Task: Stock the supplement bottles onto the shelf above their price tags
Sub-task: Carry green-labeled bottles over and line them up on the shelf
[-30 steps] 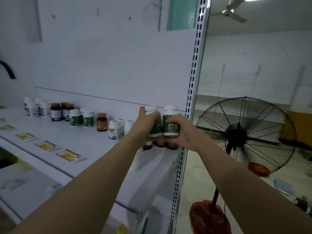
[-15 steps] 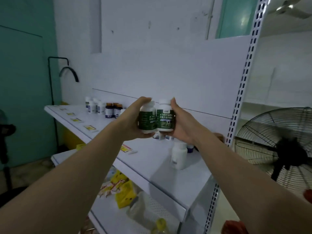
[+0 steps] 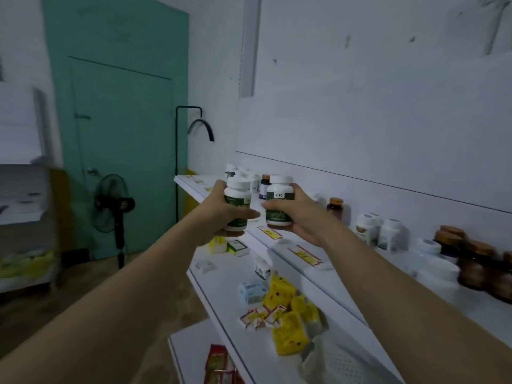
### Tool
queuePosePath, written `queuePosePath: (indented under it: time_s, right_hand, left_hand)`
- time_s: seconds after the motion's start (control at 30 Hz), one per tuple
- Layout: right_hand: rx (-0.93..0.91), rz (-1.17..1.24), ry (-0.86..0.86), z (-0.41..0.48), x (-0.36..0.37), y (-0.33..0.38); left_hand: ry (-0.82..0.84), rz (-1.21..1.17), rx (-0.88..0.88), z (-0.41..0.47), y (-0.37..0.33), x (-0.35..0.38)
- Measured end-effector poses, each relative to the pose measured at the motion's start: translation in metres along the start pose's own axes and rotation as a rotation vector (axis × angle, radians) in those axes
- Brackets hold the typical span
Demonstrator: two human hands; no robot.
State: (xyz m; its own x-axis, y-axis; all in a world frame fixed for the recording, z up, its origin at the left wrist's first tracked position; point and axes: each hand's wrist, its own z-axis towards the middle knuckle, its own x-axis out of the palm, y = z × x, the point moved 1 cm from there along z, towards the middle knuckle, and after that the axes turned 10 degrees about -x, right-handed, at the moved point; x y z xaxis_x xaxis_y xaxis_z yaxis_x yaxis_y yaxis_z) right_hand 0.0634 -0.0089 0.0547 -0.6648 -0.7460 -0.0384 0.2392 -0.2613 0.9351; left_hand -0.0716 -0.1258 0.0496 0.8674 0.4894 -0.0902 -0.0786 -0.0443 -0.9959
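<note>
My left hand (image 3: 214, 214) grips a white bottle with a green label (image 3: 237, 200), held upright in the air in front of the top shelf (image 3: 346, 275). My right hand (image 3: 300, 217) grips a second green-label bottle (image 3: 279, 202) just beside it, a small gap between them. Both hover above the shelf's front edge, where yellow and red price tags (image 3: 270, 232) lie. Other supplement bottles stand along the shelf's back: white ones (image 3: 379, 231) and brown ones (image 3: 476, 259) at the right.
A lower shelf (image 3: 227, 286) carries yellow packets (image 3: 288, 328) and small boxes. A black standing fan (image 3: 112, 206) stands before a teal door (image 3: 122, 148) at the left. A black metal rack (image 3: 177, 162) rises by the shelf's far end.
The view has swung left along the shelf, away from its right end. My two hands carried the green-label bottles leftward and have drawn slightly apart.
</note>
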Motion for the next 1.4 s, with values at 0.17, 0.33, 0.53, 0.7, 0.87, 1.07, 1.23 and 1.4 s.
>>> queuePosePath:
  time_s: [0.17, 0.33, 0.53, 0.7, 0.87, 1.07, 1.23, 1.4]
  right_hand:
    - [-0.003, -0.159, -0.017, 0.044, 0.049, -0.029]
    - [-0.031, -0.334, 0.014, 0.088, 0.081, -0.056]
    - [-0.081, -0.431, -0.009, 0.156, 0.085, -0.082]
    - [-0.053, -0.453, -0.054, 0.218, 0.061, -0.096]
    - [-0.040, -0.457, -0.151, 0.261, 0.031, -0.106]
    - [-0.007, -0.592, -0.335, 0.271, -0.006, -0.115]
    - [0.120, -0.746, -0.643, 0.244, -0.029, -0.119]
    - [0.269, -0.845, -0.852, 0.219, -0.040, -0.118]
  left_hand:
    - [-0.160, 0.151, 0.081, 0.025, 0.016, -0.058]
    - [-0.290, 0.202, 0.086, 0.063, 0.035, -0.097]
    - [-0.282, 0.241, 0.130, 0.134, 0.040, -0.116]
    - [-0.237, 0.283, 0.136, 0.205, 0.025, -0.118]
    - [-0.158, 0.309, 0.201, 0.271, 0.011, -0.109]
    - [0.111, 0.294, 0.248, 0.334, 0.008, -0.064]
    - [0.410, 0.290, 0.300, 0.369, 0.016, -0.027]
    - [0.608, 0.368, 0.306, 0.386, 0.025, 0.006]
